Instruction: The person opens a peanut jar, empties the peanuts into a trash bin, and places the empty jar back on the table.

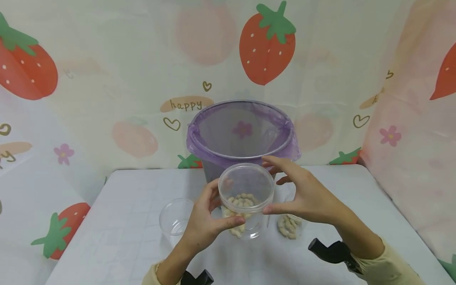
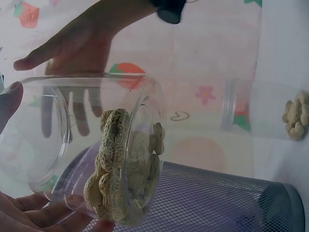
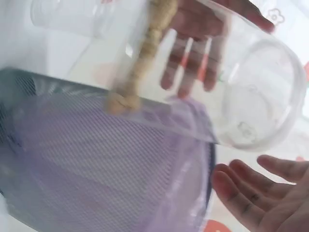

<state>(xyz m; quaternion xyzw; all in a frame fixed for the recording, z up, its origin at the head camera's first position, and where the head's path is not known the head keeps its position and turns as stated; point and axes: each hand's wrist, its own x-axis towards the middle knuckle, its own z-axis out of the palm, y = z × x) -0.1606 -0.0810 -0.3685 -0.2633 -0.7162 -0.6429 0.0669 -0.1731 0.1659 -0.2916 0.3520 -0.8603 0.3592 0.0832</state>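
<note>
Over the table, my left hand [image 1: 204, 225] grips a clear plastic jar [image 1: 246, 178] by its side, thumb in front and fingers behind. Unshelled peanuts [image 2: 113, 145] lie at the bottom of this jar, seen through its wall in both wrist views. At the right of the jar's rim is my right hand [image 1: 306, 196], its fingers and thumb spread around that side. The right wrist view shows the fingers of this right hand [image 3: 265, 193] apart from the jar wall, holding nothing.
Behind the jar stands a mesh bin [image 2: 217, 198] lined with a purple plastic bag [image 1: 199, 148]. Another clear container [image 1: 174, 215] sits on the white table [image 1: 132, 206] to the left. More peanuts [image 1: 289, 226] lie in a clear jar on the right. A strawberry-print curtain [image 1: 142, 59] hangs behind.
</note>
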